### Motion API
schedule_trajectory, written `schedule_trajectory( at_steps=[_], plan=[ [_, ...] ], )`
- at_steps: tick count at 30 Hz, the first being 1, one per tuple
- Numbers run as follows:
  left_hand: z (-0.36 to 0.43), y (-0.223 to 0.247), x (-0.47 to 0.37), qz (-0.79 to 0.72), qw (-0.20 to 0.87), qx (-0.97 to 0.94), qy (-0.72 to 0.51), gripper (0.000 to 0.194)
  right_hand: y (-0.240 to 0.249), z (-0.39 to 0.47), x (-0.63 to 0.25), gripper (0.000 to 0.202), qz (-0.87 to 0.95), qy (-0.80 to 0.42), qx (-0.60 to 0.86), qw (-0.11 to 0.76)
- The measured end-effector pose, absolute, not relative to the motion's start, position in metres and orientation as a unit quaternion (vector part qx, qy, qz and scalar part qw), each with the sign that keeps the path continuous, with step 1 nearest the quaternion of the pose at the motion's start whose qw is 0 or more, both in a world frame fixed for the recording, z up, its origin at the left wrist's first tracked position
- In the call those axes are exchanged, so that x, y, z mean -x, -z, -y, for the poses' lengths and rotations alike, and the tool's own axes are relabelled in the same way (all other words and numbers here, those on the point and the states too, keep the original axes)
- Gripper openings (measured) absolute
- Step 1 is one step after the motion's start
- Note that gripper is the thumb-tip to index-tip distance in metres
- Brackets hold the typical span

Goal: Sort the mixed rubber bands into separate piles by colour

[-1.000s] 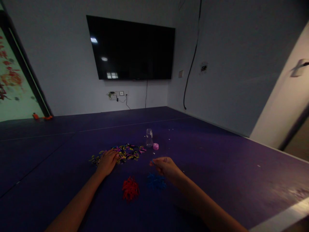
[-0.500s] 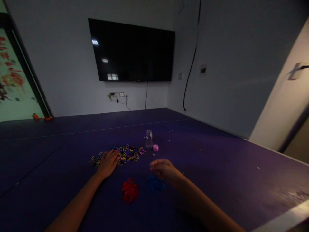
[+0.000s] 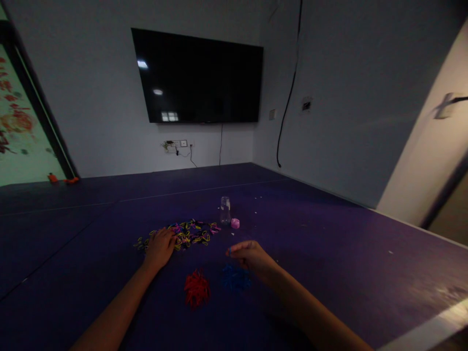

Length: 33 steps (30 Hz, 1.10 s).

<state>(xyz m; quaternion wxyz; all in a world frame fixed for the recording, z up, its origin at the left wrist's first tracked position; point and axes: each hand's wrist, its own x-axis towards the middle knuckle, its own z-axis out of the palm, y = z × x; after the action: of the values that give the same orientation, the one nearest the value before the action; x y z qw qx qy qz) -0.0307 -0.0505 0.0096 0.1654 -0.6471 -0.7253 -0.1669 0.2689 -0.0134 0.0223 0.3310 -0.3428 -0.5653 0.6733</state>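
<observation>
My left hand (image 3: 160, 248) lies over the left part of a spread of small looped rubber bands (image 3: 197, 237), yellow, black, pink and some blue. Its fingers are stretched out on the bands. My right hand (image 3: 253, 258) is closed in a pinch, with a small blue rubber band (image 3: 229, 251) at the fingertips. Just below that hand is a pile of blue rubber bands (image 3: 236, 279). A pile of red rubber bands (image 3: 196, 288) sits between my two forearms.
A clear bottle (image 3: 225, 211) stands uncapped beyond my hands, with a pink cap (image 3: 235, 223) beside it. Small white scraps (image 3: 256, 212) dot the purple surface (image 3: 321, 243). A television (image 3: 201, 78) hangs on the far wall, and a black cable (image 3: 288, 97) runs down near the corner.
My left hand has slid slightly to the left over the mixed bands. The right hand holds nearly the same place, still pinching the blue rubber band.
</observation>
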Motion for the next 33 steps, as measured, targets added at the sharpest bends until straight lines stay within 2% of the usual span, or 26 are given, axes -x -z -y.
schedule_trajectory(
  at_steps=[8, 12, 17, 21, 27, 33],
  plan=[
    [0.046, -0.003, 0.038, 0.684, 0.149, 0.688, 0.190, 0.033, -0.033, 0.019, -0.267, 0.022, 0.523, -0.683, 0.339, 0.381],
    [0.045, -0.001, 0.040, 0.672, 0.160, 0.692, 0.209, 0.032, -0.037, 0.022, -0.267, 0.023, 0.523, -0.697, 0.318, 0.373],
    [0.052, -0.011, 0.029, 0.613, 0.239, 0.701, 0.274, 0.031, -0.030, 0.018, -0.267, 0.025, 0.587, -0.643, 0.319, 0.373],
    [0.064, -0.027, -0.004, 0.504, 0.321, 0.733, 0.326, 0.027, -0.026, 0.018, -0.265, 0.026, 0.636, -0.598, 0.311, 0.375],
    [0.087, -0.042, -0.059, 0.318, 0.379, 0.820, 0.287, 0.024, -0.024, 0.026, -0.258, 0.024, 0.681, -0.567, 0.258, 0.384],
    [0.097, -0.046, -0.068, 0.258, 0.423, 0.820, 0.286, 0.019, -0.025, 0.030, -0.257, 0.028, 0.711, -0.549, 0.229, 0.375]
  ],
)
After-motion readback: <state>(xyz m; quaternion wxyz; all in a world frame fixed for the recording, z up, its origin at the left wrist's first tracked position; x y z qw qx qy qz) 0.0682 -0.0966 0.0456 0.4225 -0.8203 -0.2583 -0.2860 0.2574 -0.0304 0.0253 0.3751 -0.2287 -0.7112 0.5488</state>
